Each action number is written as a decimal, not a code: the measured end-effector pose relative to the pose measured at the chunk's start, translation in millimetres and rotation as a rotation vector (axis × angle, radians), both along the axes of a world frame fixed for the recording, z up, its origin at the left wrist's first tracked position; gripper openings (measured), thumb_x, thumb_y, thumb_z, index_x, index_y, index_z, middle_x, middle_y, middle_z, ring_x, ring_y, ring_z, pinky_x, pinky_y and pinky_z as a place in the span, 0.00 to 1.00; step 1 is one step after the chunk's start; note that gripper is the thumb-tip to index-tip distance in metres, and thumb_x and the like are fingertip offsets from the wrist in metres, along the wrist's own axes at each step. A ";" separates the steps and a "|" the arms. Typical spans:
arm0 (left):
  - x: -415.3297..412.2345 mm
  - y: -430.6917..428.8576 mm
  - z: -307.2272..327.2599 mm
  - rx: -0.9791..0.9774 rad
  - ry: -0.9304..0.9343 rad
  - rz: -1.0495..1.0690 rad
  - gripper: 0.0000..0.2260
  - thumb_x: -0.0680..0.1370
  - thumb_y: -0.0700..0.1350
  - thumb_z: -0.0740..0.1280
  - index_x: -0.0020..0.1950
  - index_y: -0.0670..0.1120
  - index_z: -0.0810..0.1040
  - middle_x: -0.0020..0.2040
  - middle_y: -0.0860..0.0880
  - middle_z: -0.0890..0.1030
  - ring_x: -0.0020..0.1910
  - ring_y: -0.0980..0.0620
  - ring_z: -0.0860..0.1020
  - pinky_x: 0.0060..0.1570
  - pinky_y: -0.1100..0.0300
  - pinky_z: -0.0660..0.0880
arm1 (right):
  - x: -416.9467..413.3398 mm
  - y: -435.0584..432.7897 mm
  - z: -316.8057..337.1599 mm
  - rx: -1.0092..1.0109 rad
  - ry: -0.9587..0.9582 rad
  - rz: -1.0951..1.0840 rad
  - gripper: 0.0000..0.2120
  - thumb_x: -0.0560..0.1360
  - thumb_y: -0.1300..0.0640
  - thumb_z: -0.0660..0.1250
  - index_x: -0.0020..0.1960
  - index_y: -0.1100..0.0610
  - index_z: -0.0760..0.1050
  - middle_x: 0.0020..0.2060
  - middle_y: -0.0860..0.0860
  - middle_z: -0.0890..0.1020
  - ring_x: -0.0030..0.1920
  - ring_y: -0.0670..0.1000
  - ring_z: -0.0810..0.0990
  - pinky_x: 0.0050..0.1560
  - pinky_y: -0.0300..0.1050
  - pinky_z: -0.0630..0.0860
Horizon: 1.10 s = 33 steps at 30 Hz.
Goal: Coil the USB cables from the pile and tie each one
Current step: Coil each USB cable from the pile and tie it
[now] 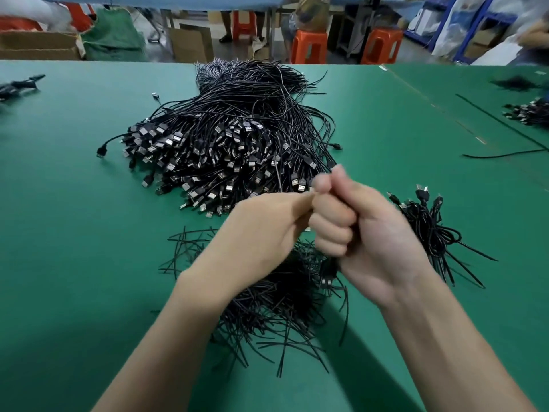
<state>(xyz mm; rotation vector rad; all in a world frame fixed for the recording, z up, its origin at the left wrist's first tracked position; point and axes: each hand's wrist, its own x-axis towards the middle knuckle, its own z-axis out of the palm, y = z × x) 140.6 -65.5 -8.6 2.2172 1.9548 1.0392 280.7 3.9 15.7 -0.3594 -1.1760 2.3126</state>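
A big pile of black USB cables (231,138) lies on the green table (74,218), plugs facing me. My two hands meet in front of it. My right hand (365,233) is curled into a tight fist, and my left hand (261,230) pinches at that fist with its fingertips. One thin cable (277,173) runs from the pile down to where the hands meet; the rest of it is hidden inside the fingers. A heap of short black ties (267,298) lies under my wrists. Several coiled, tied cables (430,230) lie just right of my right hand.
More black cables lie at the far right (525,113) and far left (20,84) of the table. A long loose cable (505,154) crosses the right side. Beyond the far edge stand orange stools (309,46), cardboard boxes (191,44) and people's legs.
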 end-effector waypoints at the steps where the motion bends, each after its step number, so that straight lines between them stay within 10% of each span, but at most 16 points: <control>1: 4.9 1.2 -1.6 -0.003 0.009 -0.004 0.06 0.80 0.45 0.58 0.47 0.55 0.70 0.37 0.54 0.76 0.36 0.50 0.74 0.39 0.54 0.73 | -1.7 3.0 3.1 0.024 0.025 -0.100 0.18 0.84 0.51 0.56 0.44 0.56 0.80 0.26 0.44 0.59 0.24 0.43 0.56 0.22 0.35 0.55; 5: 10.6 -1.0 2.5 -0.069 0.059 -0.017 0.07 0.85 0.43 0.61 0.52 0.48 0.78 0.35 0.52 0.77 0.33 0.47 0.76 0.38 0.46 0.76 | -2.9 14.2 7.0 0.351 0.010 -0.376 0.18 0.87 0.54 0.54 0.56 0.60 0.80 0.29 0.47 0.67 0.28 0.46 0.66 0.29 0.38 0.68; 11: -7.4 -15.2 28.5 0.010 0.139 0.035 0.12 0.83 0.53 0.62 0.43 0.50 0.78 0.36 0.55 0.79 0.36 0.52 0.77 0.40 0.49 0.76 | -8.2 13.3 -6.9 1.247 -0.545 -0.550 0.15 0.86 0.53 0.57 0.51 0.53 0.82 0.36 0.46 0.83 0.38 0.45 0.82 0.42 0.41 0.77; 13: -18.3 -21.3 34.1 0.082 0.093 0.064 0.12 0.81 0.55 0.66 0.42 0.50 0.81 0.35 0.55 0.77 0.34 0.54 0.75 0.38 0.54 0.74 | -7.8 10.3 -13.5 1.199 -0.613 -0.426 0.23 0.86 0.47 0.55 0.39 0.55 0.78 0.27 0.45 0.76 0.29 0.47 0.73 0.35 0.47 0.70; 18: -33.9 -16.1 26.7 0.231 -0.220 0.079 0.11 0.83 0.49 0.67 0.44 0.45 0.79 0.37 0.54 0.75 0.37 0.57 0.72 0.39 0.66 0.66 | -0.6 -6.7 -10.0 0.267 -0.159 0.291 0.29 0.84 0.40 0.50 0.42 0.56 0.81 0.25 0.47 0.59 0.25 0.48 0.56 0.27 0.42 0.52; 23: -6.2 -4.7 9.2 0.041 -0.405 -0.099 0.15 0.86 0.39 0.60 0.53 0.60 0.79 0.45 0.60 0.81 0.46 0.60 0.79 0.49 0.62 0.76 | -2.7 -5.6 7.7 0.010 0.265 0.146 0.16 0.84 0.55 0.54 0.50 0.66 0.74 0.27 0.46 0.75 0.25 0.42 0.74 0.26 0.34 0.72; 29: 0.4 -3.7 11.5 -0.044 -0.041 0.014 0.12 0.83 0.50 0.61 0.41 0.50 0.76 0.33 0.59 0.73 0.34 0.57 0.71 0.38 0.58 0.69 | -4.0 4.0 6.6 0.815 -0.129 -0.490 0.16 0.87 0.58 0.53 0.57 0.62 0.78 0.45 0.54 0.87 0.49 0.51 0.87 0.50 0.44 0.82; 33: -18.5 -15.0 27.5 0.077 -0.039 0.033 0.11 0.82 0.54 0.64 0.47 0.51 0.83 0.40 0.58 0.82 0.41 0.59 0.80 0.44 0.60 0.75 | 2.6 8.3 -1.9 1.183 -0.500 -0.553 0.16 0.87 0.54 0.57 0.48 0.53 0.81 0.35 0.44 0.84 0.38 0.41 0.83 0.43 0.40 0.79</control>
